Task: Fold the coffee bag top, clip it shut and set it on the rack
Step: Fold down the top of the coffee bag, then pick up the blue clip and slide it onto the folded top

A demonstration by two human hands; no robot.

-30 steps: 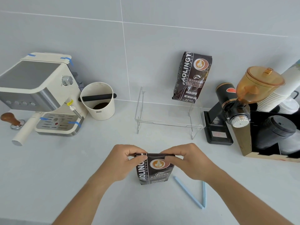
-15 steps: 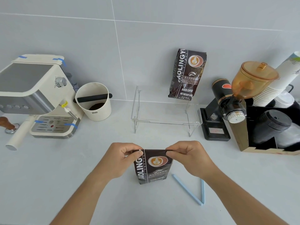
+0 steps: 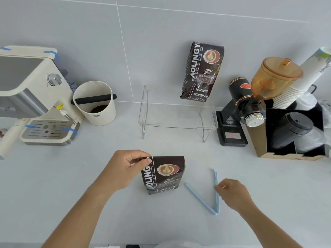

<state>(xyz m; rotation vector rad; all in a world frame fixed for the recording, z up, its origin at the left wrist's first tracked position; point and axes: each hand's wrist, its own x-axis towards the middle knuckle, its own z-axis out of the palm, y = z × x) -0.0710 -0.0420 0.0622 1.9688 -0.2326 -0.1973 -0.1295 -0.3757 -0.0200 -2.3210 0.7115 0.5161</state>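
A dark brown coffee bag stands upright on the counter with its top folded down. My left hand pinches the folded top at the bag's left corner. To the right of the bag lies a light blue sealing clip, spread open in a V. My right hand touches the clip's right arm with its fingertips; a firm hold is not evident. The clear acrylic rack stands behind the bag near the wall. On the rack's right end a second, taller coffee bag leans against the wall.
A cream espresso machine and a white knock box stand at the left. A black grinder with an amber hopper and a box of cups and lids stand at the right.
My right hand has let go of the bag's top and moved right and down to the blue clip. My left hand still holds the fold.
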